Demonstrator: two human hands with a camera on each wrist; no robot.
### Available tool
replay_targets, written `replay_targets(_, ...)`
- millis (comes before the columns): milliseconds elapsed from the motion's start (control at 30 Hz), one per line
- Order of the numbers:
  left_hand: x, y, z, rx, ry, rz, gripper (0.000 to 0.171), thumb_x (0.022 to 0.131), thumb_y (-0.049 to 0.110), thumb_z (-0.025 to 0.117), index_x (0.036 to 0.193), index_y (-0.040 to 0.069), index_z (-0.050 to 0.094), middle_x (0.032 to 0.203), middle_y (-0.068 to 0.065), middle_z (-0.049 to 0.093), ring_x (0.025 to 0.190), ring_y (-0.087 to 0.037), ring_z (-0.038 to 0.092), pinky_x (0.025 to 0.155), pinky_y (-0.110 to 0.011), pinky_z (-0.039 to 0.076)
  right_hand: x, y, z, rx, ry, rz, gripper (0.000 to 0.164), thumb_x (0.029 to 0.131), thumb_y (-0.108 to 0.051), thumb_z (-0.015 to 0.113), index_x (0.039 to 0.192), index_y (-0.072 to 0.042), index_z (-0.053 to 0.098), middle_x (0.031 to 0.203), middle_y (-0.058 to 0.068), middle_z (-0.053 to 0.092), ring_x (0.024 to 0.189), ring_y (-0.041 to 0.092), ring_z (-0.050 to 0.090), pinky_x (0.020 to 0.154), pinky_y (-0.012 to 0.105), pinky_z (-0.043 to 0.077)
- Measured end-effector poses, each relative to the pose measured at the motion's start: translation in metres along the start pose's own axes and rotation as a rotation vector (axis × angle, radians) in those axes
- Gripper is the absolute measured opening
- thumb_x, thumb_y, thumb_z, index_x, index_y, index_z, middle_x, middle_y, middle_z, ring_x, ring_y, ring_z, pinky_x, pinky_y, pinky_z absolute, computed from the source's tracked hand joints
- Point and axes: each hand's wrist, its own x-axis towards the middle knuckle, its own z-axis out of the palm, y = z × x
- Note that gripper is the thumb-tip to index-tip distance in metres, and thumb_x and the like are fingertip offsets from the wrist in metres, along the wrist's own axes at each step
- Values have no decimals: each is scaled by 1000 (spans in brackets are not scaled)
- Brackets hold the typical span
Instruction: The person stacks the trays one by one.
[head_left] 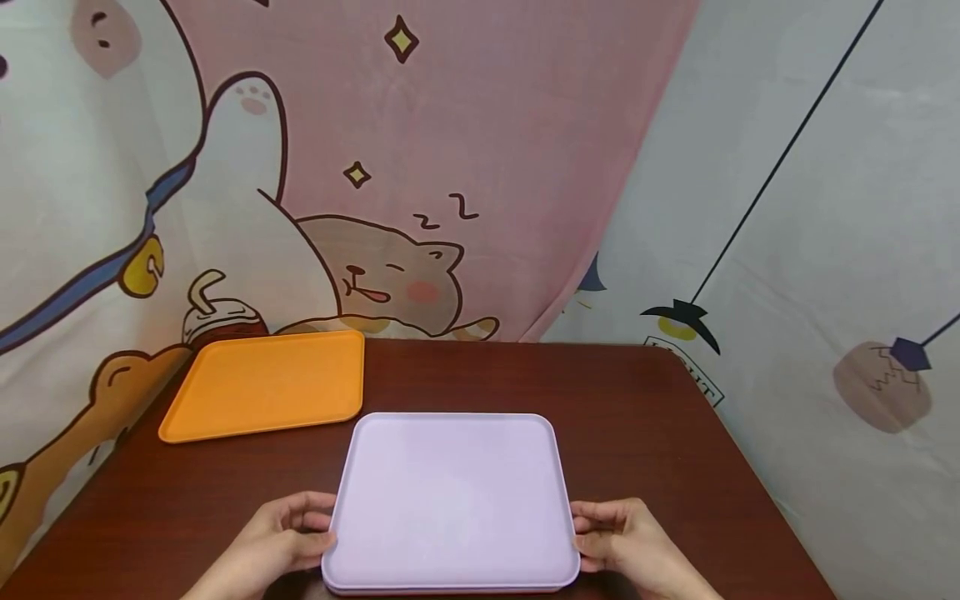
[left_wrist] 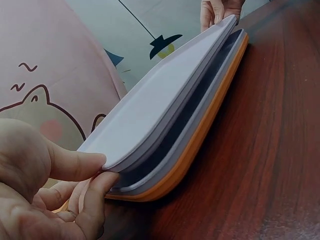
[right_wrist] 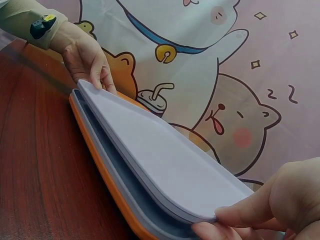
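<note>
A pale lavender rectangular tray, its face up, is held by both hands at its near left and right sides. My left hand pinches its left edge between thumb and fingers; the right hand grips the opposite edge. The wrist views show a doubled rim along the raised tray, tilted with a gap over a stack. That stack has a grey-rimmed tray on top and an orange tray beneath, resting on the table. In the head view the lavender tray hides nearly all of the stack.
Another orange tray lies at the back left of the dark brown wooden table. Behind the table hangs a cloth printed with cartoon animals, and a pale patterned cloth covers the right side.
</note>
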Motion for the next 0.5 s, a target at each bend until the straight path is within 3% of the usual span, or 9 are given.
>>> replay_targets(200, 1, -2, -1, 16, -10, -39, 51, 94, 1, 76, 138, -14, 55, 107, -13, 65, 94, -25, 66, 86, -44, 63, 0, 5, 0, 7, -13, 21, 56, 92, 5, 73, 138, 26, 49, 103, 12, 70, 89, 20, 70, 75, 36, 64)
replay_targets(500, 2, 1, 1, 43, 33, -88, 49, 94, -1, 75, 138, -12, 56, 109, -14, 65, 94, -25, 64, 87, -45, 62, 2, 10, 1, 10, -16, 18, 56, 91, 6, 73, 137, 27, 49, 103, 13, 70, 90, 21, 71, 76, 38, 64)
